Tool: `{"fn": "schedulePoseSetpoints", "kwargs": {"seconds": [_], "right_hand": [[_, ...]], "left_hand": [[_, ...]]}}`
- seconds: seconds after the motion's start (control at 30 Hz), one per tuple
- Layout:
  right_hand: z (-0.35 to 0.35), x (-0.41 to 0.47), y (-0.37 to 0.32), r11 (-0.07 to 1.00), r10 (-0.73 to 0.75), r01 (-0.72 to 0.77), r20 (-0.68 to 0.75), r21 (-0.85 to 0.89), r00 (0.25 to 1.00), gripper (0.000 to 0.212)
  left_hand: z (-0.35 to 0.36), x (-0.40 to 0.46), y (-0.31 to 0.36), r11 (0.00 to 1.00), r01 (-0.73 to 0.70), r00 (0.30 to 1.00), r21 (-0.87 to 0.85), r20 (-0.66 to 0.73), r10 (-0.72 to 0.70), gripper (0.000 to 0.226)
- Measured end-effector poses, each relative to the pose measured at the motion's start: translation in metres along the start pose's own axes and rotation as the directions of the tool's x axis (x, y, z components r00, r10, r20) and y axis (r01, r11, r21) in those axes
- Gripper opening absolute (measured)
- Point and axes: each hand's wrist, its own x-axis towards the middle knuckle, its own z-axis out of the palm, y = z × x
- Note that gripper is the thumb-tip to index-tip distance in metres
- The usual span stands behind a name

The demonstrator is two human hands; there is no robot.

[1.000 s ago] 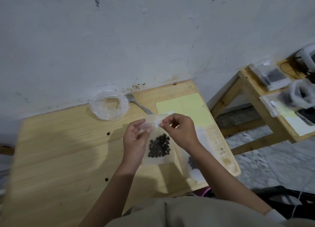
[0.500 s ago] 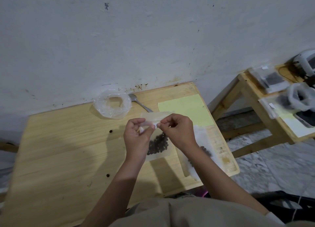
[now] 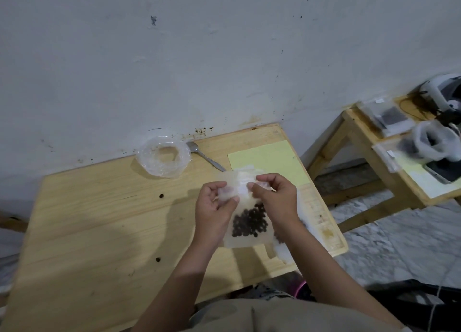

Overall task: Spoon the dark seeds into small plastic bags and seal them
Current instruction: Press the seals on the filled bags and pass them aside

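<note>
Compared with half a second earlier, both hands had drifted slightly right with the small plastic bag (image 3: 245, 239), more of its dark seeds (image 3: 250, 223) now exposed. Left hand (image 3: 214, 210) and right hand (image 3: 275, 199) each pinched the bag's top edge above the tabletop (image 3: 99, 232). Behind lay a spoon (image 3: 205, 155) beside a rolled-down clear bag (image 3: 163, 159) and a yellow sheet (image 3: 268, 160)

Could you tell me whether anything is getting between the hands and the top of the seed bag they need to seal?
Nothing visible: the left hand and right hand both pinch the top of the bag directly.
</note>
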Motion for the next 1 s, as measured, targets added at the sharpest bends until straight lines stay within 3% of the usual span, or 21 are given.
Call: {"fn": "schedulePoseSetpoints", "kwargs": {"seconds": [0.1, 0.23, 0.37, 0.47, 0.73, 0.83, 1.0], "right_hand": [[-0.021, 0.003, 0.002, 0.996, -0.037, 0.031, -0.075, -0.081, 0.996, 0.018], [-0.052, 0.006, 0.015, 0.951, -0.055, 0.055, 0.009, -0.304, 0.998, 0.02], [-0.083, 0.006, 0.031, 0.782, 0.031, 0.041, 0.104, -0.622, 0.994, 0.037], [-0.094, 0.01, 0.045, 0.675, 0.015, 0.065, 0.102, -0.735, 0.995, 0.045], [-0.096, 0.028, 0.067, 0.526, 0.063, 0.076, 0.128, -0.847, 0.99, 0.049], [-0.096, 0.03, 0.068, 0.477, 0.089, 0.045, 0.099, -0.878, 0.991, 0.046], [-0.095, 0.028, 0.071, 0.505, 0.121, 0.019, 0.092, -0.863, 0.988, 0.041]], "left_hand": [[0.01, -0.011, -0.015, 0.987, 0.038, 0.982, 0.159, 0.177, -0.066, 0.051], [0.026, -0.019, -0.038, 0.955, 0.082, 0.976, 0.286, 0.172, -0.135, 0.057], [0.044, -0.021, -0.049, 0.936, 0.117, 0.967, 0.331, 0.179, -0.184, 0.059], [0.057, -0.019, -0.058, 0.881, 0.083, 0.949, 0.465, 0.232, -0.212, 0.064], [0.071, -0.01, -0.078, 0.69, -0.018, 0.892, 0.724, 0.323, -0.315, 0.074], [0.07, -0.006, -0.081, 0.661, -0.058, 0.883, 0.748, 0.348, -0.316, 0.071], [0.067, -0.005, -0.087, 0.665, -0.056, 0.882, 0.745, 0.349, -0.317, 0.07]]}}
